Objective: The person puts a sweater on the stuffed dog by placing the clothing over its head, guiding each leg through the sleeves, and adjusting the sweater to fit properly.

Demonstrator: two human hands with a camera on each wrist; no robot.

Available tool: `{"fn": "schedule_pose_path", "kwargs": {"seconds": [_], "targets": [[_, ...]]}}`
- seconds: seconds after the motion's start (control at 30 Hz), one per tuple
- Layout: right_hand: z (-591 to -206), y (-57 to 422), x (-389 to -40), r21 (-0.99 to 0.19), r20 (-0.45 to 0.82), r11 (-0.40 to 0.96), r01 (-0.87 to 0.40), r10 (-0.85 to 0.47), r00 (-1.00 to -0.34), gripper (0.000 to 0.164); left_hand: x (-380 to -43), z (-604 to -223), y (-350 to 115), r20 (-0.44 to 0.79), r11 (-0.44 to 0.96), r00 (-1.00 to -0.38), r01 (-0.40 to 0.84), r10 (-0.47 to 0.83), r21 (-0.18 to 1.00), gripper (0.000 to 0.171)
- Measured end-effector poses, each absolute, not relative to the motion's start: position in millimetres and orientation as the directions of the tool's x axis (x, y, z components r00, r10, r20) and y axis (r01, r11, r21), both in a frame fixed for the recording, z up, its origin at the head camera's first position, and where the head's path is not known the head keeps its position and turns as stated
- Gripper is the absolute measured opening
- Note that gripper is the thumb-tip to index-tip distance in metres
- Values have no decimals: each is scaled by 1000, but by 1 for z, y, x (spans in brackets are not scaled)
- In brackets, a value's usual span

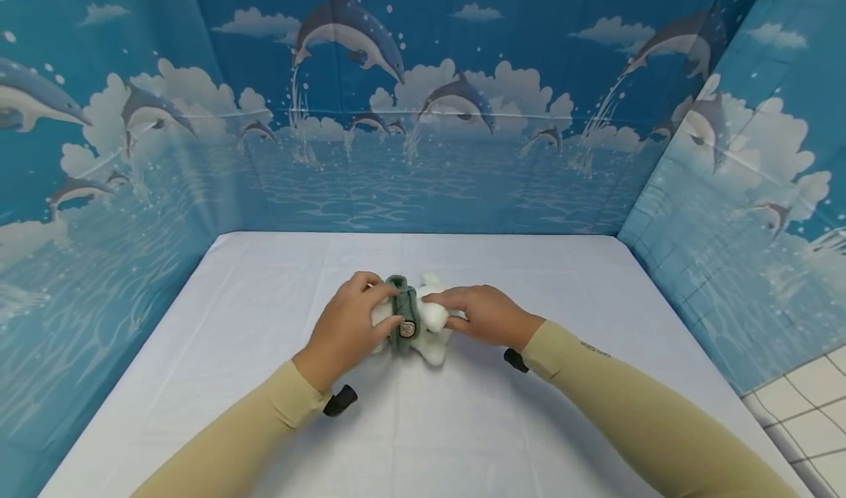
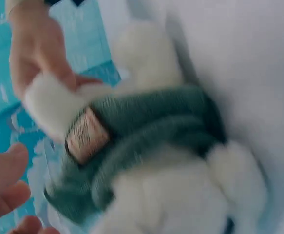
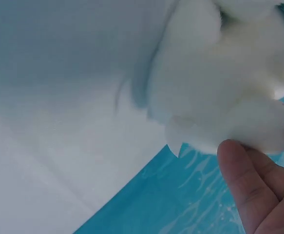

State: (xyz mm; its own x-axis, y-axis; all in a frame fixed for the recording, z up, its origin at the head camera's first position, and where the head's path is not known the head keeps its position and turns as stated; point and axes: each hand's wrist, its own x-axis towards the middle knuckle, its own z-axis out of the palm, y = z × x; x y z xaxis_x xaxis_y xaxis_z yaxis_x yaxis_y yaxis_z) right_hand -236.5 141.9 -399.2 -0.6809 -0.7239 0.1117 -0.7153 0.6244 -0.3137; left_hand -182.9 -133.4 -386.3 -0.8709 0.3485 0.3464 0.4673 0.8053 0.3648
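Note:
A white plush toy [image 1: 432, 351] in a green knitted garment [image 1: 405, 303] lies on the white-covered table. A small tan patch [image 2: 87, 135] sits on the garment's edge. My right hand [image 1: 489, 314] pinches a rounded white part of the toy between thumb and fingers; in the right wrist view, its fingertips [image 3: 232, 151] press into the fur. On the other side, my left hand [image 1: 346, 329] hovers beside the garment, thumb and fingers apart. The left wrist view shows these fingers [image 2: 8, 180] spread with a gap to the toy. The toy's head is not clearly seen.
The white tablecloth [image 1: 529, 424] extends around the toy on all sides. Blue curtains [image 1: 423, 182] printed with dolphins stand at the back and both sides. Pale floor tiles [image 1: 809, 388] show past the table's right edge. Each wrist bears a small black device [image 1: 340, 400].

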Motion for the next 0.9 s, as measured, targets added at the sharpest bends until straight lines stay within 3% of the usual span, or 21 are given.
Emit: {"fn": "schedule_pose_path", "kwargs": {"seconds": [0.07,0.13,0.3,0.37,0.57,0.77,0.9], "targets": [[-399,141,-237,-295,131,613,-733,-734,-666,52,-181,-390,-121,432,781,-803,554,410,288,31],[-399,140,-237,-280,140,610,-741,-738,-660,49,-182,-397,-112,443,796,-783,566,436,216,30],[-401,137,-236,-237,147,604,-761,-752,-643,44,-189,-413,-102,397,876,-845,451,357,172,46],[-402,136,-235,-219,152,597,-771,-760,-632,43,-191,-416,-101,391,887,-859,425,331,182,43],[-400,133,-235,-207,152,586,-783,-772,-618,39,-195,-409,-100,371,878,-884,396,285,270,14],[-399,131,-235,-207,178,572,-794,-776,-606,35,-191,-406,-104,378,818,-897,388,230,425,14],[-398,130,-235,-183,211,569,-802,-774,-597,33,-188,-406,-104,442,794,-866,433,234,427,15]]}}
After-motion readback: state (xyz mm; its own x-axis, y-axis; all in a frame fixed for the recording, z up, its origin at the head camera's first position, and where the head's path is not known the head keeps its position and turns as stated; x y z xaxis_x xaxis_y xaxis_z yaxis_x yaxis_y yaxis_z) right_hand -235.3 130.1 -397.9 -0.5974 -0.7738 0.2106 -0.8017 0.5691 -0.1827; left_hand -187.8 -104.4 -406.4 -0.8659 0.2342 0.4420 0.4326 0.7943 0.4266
